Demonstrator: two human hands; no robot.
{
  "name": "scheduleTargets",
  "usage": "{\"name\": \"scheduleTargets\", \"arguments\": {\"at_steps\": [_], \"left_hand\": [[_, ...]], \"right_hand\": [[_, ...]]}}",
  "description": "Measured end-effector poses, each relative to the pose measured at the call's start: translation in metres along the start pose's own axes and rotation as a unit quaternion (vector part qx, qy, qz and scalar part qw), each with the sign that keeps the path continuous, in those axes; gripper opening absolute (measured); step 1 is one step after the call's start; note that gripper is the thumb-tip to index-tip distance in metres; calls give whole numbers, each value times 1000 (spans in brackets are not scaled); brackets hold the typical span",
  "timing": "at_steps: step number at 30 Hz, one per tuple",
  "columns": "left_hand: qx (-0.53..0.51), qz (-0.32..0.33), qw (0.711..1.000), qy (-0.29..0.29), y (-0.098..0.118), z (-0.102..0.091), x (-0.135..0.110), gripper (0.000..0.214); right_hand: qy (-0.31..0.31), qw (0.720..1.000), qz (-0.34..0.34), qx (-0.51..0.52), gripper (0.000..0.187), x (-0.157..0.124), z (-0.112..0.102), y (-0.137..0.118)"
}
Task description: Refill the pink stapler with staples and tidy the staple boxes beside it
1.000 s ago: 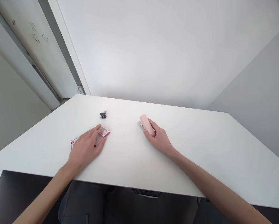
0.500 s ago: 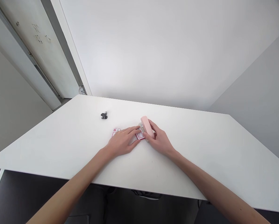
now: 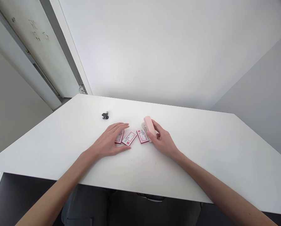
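Observation:
My right hand (image 3: 163, 140) is wrapped round a pink stapler (image 3: 150, 127), which stands on the desk with its pale base showing on the left side. Beside the stapler's base lies a small red-and-white box (image 3: 142, 136). To its left is a second such box (image 3: 129, 138), set at a slant. A third box (image 3: 119, 137) is partly covered by my left hand (image 3: 111, 140). That hand curves around the two left boxes with thumb and fingers spread apart; whether it touches the nearest one I cannot tell.
A black clip-like object (image 3: 105, 115) with a metal part lies toward the back left of the white desk (image 3: 189, 169). A wall (image 3: 154, 53) rises along the desk's far edge.
My left hand has drawn back to the left, its fingers spreading and uncovering the small boxes. The stapler has shifted slightly to the right, still in my right hand.

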State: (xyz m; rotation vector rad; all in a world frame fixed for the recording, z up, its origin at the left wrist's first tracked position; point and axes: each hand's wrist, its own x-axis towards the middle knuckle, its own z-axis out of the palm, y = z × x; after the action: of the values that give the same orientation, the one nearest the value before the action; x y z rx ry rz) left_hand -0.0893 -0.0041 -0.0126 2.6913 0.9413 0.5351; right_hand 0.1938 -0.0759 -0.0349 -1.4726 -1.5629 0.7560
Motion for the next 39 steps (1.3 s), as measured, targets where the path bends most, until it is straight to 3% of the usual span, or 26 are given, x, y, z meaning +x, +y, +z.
{"name": "scheduleTargets", "arguments": {"at_steps": [5, 9, 30, 39], "left_hand": [[-19, -23, 998, -52, 7, -2, 1, 76], [-23, -19, 998, -59, 12, 1, 6, 73], [-9, -33, 998, 52, 11, 11, 6, 77], [18, -21, 995, 96, 21, 25, 26, 80]], "right_hand": [[-3, 1000, 7, 3, 67, 1, 0, 1], [-3, 1000, 1, 3, 66, 0, 0, 1], [-60, 992, -18, 110, 78, -7, 7, -5], [-65, 990, -33, 119, 73, -7, 7, -6]]}}
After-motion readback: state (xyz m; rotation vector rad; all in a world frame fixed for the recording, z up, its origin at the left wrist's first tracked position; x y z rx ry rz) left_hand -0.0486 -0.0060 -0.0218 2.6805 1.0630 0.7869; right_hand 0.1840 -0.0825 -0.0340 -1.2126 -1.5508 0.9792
